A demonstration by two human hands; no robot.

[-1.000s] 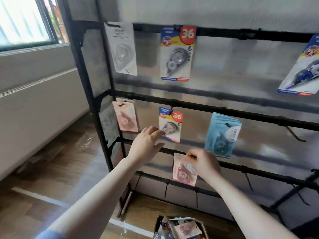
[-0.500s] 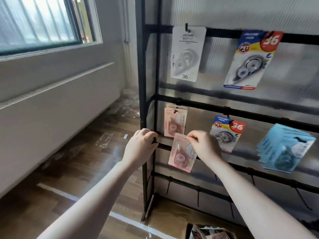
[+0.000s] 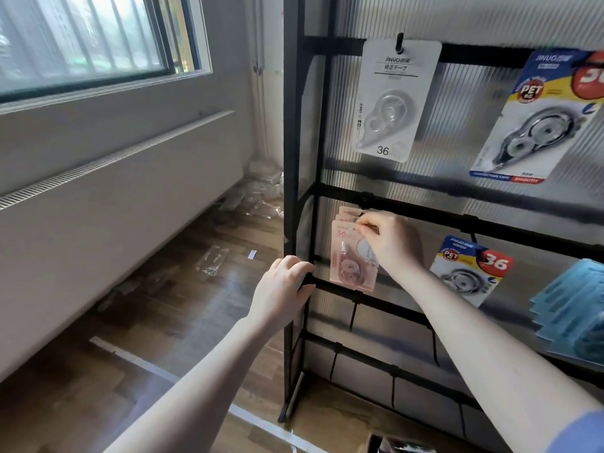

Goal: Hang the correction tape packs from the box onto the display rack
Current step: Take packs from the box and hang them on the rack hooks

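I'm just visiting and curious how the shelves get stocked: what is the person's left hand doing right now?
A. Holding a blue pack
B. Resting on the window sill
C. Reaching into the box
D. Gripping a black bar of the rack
D: the left hand is curled round a black bar at the left edge of the display rack, while the right hand pinches the top of the pink pack.

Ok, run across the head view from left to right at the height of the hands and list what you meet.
Wooden floor → left hand gripping the rack bar → pink pack → right hand pinching its top → yellow and blue pack marked 36 → stack of light blue packs.
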